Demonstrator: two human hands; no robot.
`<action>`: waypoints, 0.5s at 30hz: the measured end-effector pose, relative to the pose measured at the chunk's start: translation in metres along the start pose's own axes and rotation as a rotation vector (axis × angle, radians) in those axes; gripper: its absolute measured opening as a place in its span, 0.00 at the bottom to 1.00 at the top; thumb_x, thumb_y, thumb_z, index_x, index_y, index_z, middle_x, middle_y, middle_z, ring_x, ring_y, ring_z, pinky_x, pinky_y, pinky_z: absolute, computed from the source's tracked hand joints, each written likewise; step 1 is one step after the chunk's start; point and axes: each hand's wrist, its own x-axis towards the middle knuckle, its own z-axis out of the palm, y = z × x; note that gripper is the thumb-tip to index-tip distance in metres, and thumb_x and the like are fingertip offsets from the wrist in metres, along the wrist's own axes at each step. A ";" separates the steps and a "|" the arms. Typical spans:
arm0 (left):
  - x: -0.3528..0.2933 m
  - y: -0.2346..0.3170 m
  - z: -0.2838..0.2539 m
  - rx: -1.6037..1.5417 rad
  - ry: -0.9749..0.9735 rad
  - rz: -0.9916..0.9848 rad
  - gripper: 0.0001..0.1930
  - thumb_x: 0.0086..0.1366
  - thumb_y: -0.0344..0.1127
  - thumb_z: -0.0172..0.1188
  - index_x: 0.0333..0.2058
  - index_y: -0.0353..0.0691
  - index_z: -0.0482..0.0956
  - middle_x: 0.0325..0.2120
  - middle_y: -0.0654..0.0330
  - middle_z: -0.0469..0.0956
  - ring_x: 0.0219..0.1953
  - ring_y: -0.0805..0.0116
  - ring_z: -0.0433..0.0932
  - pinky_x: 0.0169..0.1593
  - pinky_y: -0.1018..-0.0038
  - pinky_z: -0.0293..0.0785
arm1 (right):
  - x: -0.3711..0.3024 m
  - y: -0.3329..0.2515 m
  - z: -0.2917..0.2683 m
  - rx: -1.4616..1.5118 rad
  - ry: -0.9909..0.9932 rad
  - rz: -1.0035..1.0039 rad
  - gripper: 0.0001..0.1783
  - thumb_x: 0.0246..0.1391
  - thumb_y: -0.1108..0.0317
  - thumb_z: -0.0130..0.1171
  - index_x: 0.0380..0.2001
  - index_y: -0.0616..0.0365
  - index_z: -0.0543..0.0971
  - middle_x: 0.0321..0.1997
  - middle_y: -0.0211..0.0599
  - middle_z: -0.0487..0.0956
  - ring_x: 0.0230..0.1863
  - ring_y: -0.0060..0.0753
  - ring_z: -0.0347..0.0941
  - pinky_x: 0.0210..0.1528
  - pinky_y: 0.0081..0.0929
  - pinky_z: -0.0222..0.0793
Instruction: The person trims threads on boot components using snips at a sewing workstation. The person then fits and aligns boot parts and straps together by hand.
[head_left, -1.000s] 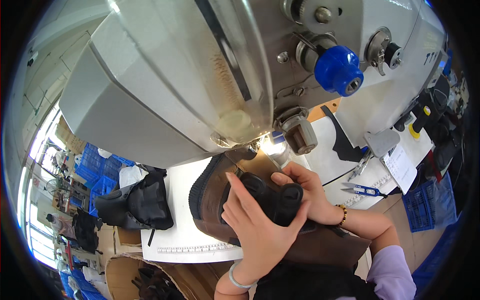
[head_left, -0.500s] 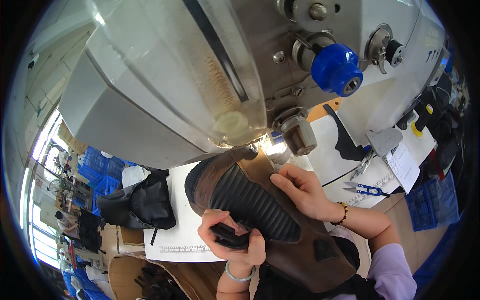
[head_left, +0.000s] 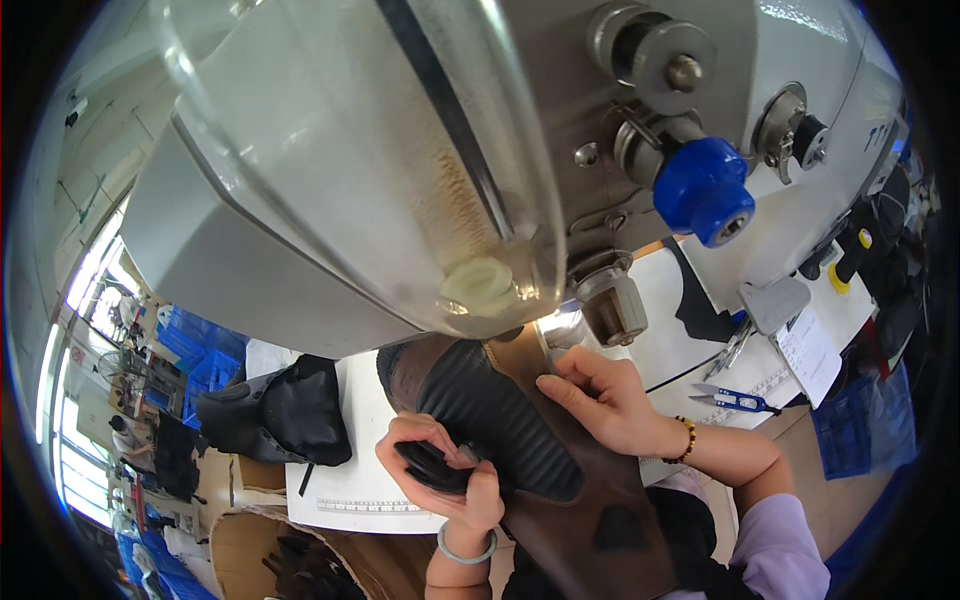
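A brown leather boot upper (head_left: 545,525) with a black ribbed panel (head_left: 500,420) lies under the head of a sewing machine (head_left: 300,220). Its far end reaches the lit area beneath the machine, where the needle is hidden. My left hand (head_left: 440,465) curls around a folded black part of the upper (head_left: 430,462) at its left side. With thumb against fingers, my right hand (head_left: 610,400) pinches the upper's right edge close to the machine. The near end of the upper hangs toward my lap.
On the white table, thread snips (head_left: 735,398) with blue handles lie at right, near a paper sheet (head_left: 808,350) and a black cut piece (head_left: 697,300). Black leather uppers (head_left: 275,410) sit at left. A cardboard box (head_left: 235,550) stands below; blue crates (head_left: 845,425) are at right.
My left hand and the near part of the boot upper have shifted slightly left. My right hand keeps its pinch at the edge. The machine appears lower and larger as the view shifts.
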 end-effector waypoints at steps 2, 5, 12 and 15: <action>0.001 -0.004 -0.004 -0.016 -0.011 -0.068 0.23 0.31 0.26 0.44 0.34 0.34 0.60 0.22 0.62 0.55 0.23 0.76 0.52 0.28 0.82 0.50 | 0.001 0.000 0.001 0.020 0.020 0.021 0.10 0.57 0.69 0.56 0.25 0.61 0.68 0.12 0.24 0.63 0.17 0.10 0.52 0.16 0.17 0.48; 0.004 -0.005 -0.005 -0.028 -0.030 -0.144 0.23 0.32 0.25 0.47 0.35 0.35 0.59 0.24 0.61 0.57 0.24 0.74 0.55 0.30 0.81 0.53 | 0.005 0.000 0.001 0.007 0.020 0.032 0.09 0.57 0.69 0.56 0.26 0.62 0.70 0.13 0.25 0.65 0.17 0.09 0.54 0.16 0.16 0.49; 0.010 -0.013 -0.002 -0.043 0.019 -0.187 0.22 0.33 0.25 0.46 0.35 0.36 0.59 0.25 0.61 0.58 0.25 0.76 0.55 0.31 0.82 0.52 | 0.011 0.001 0.006 0.013 0.055 0.019 0.08 0.56 0.70 0.57 0.28 0.64 0.72 0.16 0.30 0.73 0.18 0.09 0.62 0.18 0.15 0.54; 0.011 -0.014 -0.001 -0.040 0.022 -0.184 0.21 0.34 0.24 0.46 0.34 0.36 0.60 0.25 0.62 0.58 0.25 0.77 0.55 0.31 0.83 0.52 | 0.010 -0.003 0.006 0.044 0.069 0.056 0.08 0.56 0.70 0.57 0.29 0.64 0.72 0.18 0.22 0.69 0.20 0.08 0.56 0.20 0.14 0.51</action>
